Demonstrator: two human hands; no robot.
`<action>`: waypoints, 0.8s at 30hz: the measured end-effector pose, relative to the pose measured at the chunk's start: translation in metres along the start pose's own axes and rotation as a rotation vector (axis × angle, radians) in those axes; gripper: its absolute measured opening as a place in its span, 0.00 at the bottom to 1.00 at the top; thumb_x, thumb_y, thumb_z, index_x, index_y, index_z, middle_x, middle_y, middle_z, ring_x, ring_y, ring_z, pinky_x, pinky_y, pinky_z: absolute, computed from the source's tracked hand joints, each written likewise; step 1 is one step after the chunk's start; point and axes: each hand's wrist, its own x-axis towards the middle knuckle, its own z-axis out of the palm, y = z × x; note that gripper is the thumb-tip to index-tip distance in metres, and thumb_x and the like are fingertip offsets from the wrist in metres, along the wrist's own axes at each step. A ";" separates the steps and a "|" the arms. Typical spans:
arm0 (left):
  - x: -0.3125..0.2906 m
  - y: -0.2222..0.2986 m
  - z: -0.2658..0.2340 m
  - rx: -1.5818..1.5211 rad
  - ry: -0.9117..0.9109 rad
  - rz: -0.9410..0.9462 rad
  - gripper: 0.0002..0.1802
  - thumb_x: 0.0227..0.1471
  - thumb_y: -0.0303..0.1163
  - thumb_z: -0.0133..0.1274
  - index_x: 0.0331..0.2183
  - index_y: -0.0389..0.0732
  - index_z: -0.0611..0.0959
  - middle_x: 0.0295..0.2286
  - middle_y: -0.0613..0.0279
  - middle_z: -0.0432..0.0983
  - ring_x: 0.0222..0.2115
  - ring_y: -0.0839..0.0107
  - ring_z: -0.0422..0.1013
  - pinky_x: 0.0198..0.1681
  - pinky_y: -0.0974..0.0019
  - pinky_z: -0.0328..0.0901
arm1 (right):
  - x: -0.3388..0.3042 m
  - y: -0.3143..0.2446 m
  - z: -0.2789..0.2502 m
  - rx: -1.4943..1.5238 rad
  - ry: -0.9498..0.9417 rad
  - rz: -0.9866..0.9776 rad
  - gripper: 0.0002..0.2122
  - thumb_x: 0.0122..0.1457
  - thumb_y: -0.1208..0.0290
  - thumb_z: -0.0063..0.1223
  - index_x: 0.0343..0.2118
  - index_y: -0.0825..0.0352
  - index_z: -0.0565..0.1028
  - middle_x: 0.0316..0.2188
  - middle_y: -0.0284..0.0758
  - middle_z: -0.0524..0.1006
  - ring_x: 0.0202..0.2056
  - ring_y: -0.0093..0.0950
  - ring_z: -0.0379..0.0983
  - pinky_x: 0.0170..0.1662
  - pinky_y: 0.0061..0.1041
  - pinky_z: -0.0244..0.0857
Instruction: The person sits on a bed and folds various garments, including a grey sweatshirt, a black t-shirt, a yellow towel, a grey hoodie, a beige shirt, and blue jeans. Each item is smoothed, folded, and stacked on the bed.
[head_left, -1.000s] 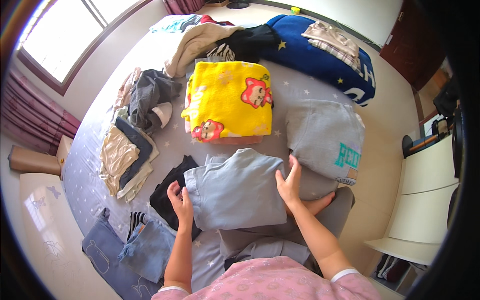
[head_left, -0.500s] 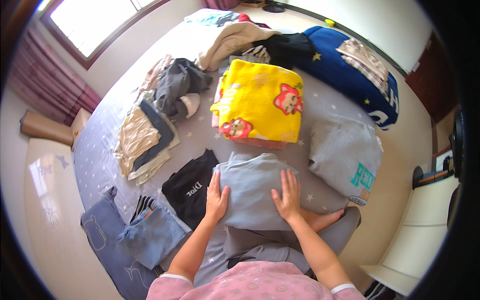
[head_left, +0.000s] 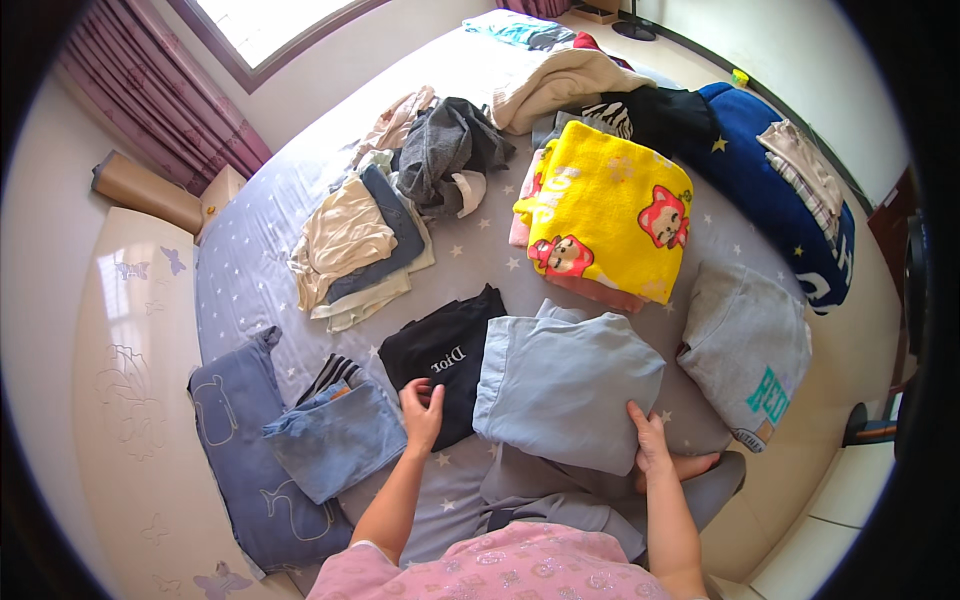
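A folded light grey-blue garment with a gathered band along its left edge lies before my crossed legs. My right hand grips its right edge, thumb on top and the other fingers partly hidden at the side. Over the lower left part of a folded black shirt with white lettering is my left hand, fingers apart and holding nothing. Left of that hand lie folded blue jeans, with a black-striped piece showing behind them.
Beyond is a folded yellow blanket with red cartoon faces. A grey sweatshirt lies right, a beige and blue clothes pile far left. A blue pillow sits at the bed's left edge; a navy blanket lies far right.
My left hand has left the light grey-blue garment and moved left over the black shirt. My right hand has shifted to the garment's right edge. The view has swung left.
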 end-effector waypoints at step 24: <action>-0.002 0.039 -0.105 -1.134 -0.062 -0.188 0.24 0.43 0.24 0.48 0.46 0.34 0.67 0.37 0.54 0.72 0.36 0.61 0.72 0.39 0.61 0.69 | 0.035 -0.082 0.228 -0.542 -0.521 -0.518 0.25 0.46 0.66 0.61 0.47 0.69 0.67 0.38 0.40 0.75 0.40 0.29 0.71 0.43 0.26 0.64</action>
